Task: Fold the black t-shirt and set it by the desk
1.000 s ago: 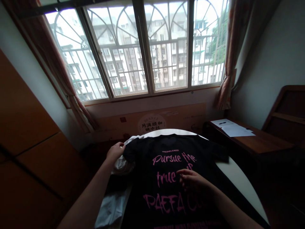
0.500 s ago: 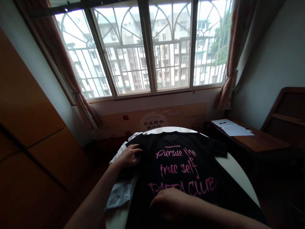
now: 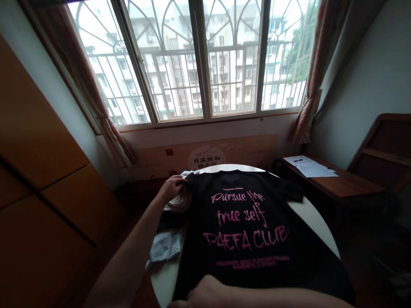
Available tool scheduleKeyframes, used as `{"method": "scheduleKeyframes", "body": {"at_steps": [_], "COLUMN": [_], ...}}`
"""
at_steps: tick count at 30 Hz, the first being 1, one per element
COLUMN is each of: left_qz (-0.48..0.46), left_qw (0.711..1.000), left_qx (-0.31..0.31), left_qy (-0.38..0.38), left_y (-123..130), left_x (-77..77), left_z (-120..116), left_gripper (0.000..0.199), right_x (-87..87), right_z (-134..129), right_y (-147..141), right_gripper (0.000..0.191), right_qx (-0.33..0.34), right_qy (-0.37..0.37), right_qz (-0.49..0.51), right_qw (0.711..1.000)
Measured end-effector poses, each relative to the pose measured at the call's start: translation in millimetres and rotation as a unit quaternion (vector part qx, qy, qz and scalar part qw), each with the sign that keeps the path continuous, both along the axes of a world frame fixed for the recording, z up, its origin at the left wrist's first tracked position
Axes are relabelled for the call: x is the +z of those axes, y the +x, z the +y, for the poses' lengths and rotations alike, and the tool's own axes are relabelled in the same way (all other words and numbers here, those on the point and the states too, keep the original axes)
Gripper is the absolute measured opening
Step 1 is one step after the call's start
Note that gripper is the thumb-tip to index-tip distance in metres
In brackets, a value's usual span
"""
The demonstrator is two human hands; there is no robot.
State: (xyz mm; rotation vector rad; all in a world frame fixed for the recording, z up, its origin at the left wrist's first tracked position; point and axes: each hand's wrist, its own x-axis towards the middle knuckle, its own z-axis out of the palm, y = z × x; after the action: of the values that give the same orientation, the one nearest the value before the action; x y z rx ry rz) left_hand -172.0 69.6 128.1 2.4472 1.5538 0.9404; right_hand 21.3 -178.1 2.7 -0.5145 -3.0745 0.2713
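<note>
head view: left fingers [image 3: 178, 180] now pinch the black shirt [image 3: 239, 218]; right hand [image 3: 208, 292] has dropped lower, grip unclear.

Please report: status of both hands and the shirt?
Left hand touching black shirt, upper left; right hand low over it; grips unclear. Shirt spread print-up. Light clothes crowd its left side.

A black shirt [image 3: 247, 214] lies on the white table [image 3: 316, 220]. The left hand [image 3: 172, 188] pinches the shirt's far-left sleeve; the right hand [image 3: 205, 295] is over its near-left corner.
</note>
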Motion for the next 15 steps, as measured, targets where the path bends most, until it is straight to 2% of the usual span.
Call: {"method": "scheduleKeyframes", "body": {"at_steps": [2, 4, 8, 12, 15], "left_qz": [-0.038, -0.074, -0.121, -0.075, 0.0], "left_qw": [0.999, 0.995, 0.988, 0.996, 0.994], "left_qx": [-0.014, -0.01, 0.008, 0.011, 0.036], "left_qy": [-0.03, -0.072, -0.098, -0.045, -0.1], "left_y": [-3.5, -6.1, -10.5, -15.5, -20.8], "left_x": [10.7, 17.3, 22.3, 18.3, 6.5], "left_z": [5.7, 9.6, 10.5, 4.8, -0.8], "left_gripper": [0.026, 0.026, 0.019, 0.014, 0.015], "right_x": [3.2, 3.3, -0.4, -2.2, 2.0], "right_z": [-1.3, -2.1, 0.8, 8.6, 14.8], "right_y": [-1.4, -6.2, -13.2, -6.1, 3.2], "right_gripper": [0.048, 0.035, 0.013, 0.009, 0.011], "right_qx": [-0.011, -0.005, 0.006, 0.016, 0.044], "right_qy": [0.012, 0.017, 0.029, 0.018, -0.027], "right_qz": [-0.021, -0.047, -0.034, 0.031, 0.066], "right_qw": [1.0, 0.999, 0.999, 0.999, 0.996]}}
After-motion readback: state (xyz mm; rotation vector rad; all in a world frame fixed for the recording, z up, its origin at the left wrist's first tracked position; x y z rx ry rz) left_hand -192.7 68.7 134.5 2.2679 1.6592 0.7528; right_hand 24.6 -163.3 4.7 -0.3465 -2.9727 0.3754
